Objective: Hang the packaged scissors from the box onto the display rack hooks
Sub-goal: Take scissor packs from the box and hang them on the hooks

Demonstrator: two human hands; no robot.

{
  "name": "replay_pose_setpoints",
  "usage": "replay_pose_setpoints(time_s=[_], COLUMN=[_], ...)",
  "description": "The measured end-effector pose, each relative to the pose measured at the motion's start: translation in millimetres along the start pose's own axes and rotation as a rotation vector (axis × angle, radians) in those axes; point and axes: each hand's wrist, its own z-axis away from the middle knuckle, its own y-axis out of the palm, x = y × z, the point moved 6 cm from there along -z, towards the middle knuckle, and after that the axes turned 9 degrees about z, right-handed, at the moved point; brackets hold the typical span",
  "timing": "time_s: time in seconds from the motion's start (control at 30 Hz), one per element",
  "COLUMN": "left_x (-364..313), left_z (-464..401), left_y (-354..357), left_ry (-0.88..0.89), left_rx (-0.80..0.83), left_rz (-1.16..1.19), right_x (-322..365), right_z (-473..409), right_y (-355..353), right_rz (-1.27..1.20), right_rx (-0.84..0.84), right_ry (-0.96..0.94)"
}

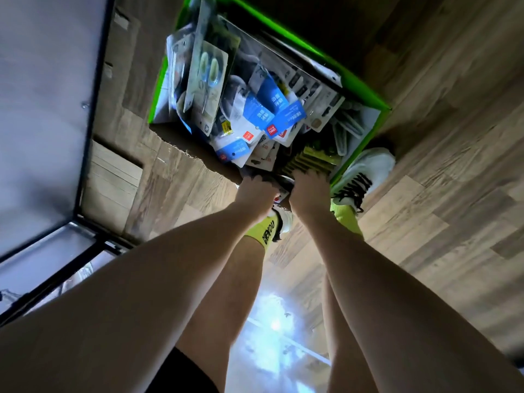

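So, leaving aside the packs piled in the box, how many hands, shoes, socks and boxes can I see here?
Hands: 2
White shoes: 2
Yellow-green socks: 2
Green-edged box: 1
Total: 7

The box (pixel 365 89) has bright green edges and a plain brown cardboard flap. Inside, packaged scissors (pixel 276 114) show blue-and-white cards with small red logos — 1 pack (pixel 205 80) is pale grey-green. Neon yellow socks (pixel 262 232) carry black lettering; a white shoe (pixel 365 174) has black laces. The floor (pixel 442 137) is grey-brown woodgrain.
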Motion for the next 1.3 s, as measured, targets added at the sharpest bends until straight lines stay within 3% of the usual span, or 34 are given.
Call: replay_pose_setpoints(time_s=[0.27, 0.47, 0.53, 0.67, 0.93, 1.07, 1.3], left_x=[-2, -6, -9, 22, 0, -13, -21], left_z=[28, 93, 120, 153, 297, 365, 497], left_y=[-41, -108, -126, -143, -261, -314, -402], left_ry=[-0.031, -0.157, -0.171, -0.245, -0.256, -0.143, -0.148], left_rx=[-0.130, -0.192, -0.182, -0.402, -0.589, -0.682, -0.835], left_rz=[0.134, 0.421, 0.497, 0.562, 0.725, 0.640, 0.502], right_x=[-7, -3, -2, 8, 42, 67, 118], right_z=[16, 43, 57, 96, 208, 276, 369], right_y=[-13, -63, -93, -168, -338, -425, -546], right_rz=[-0.112, -0.178, -0.198, -0.196, -0.054, -0.071, 0.073], right_rx=[0.109, 0.013, -0.053, -0.125, -0.234, -0.363, -0.491], right_ry=[0.031, 0.002, 0.005, -0.045, -0.151, -0.177, -0.296])
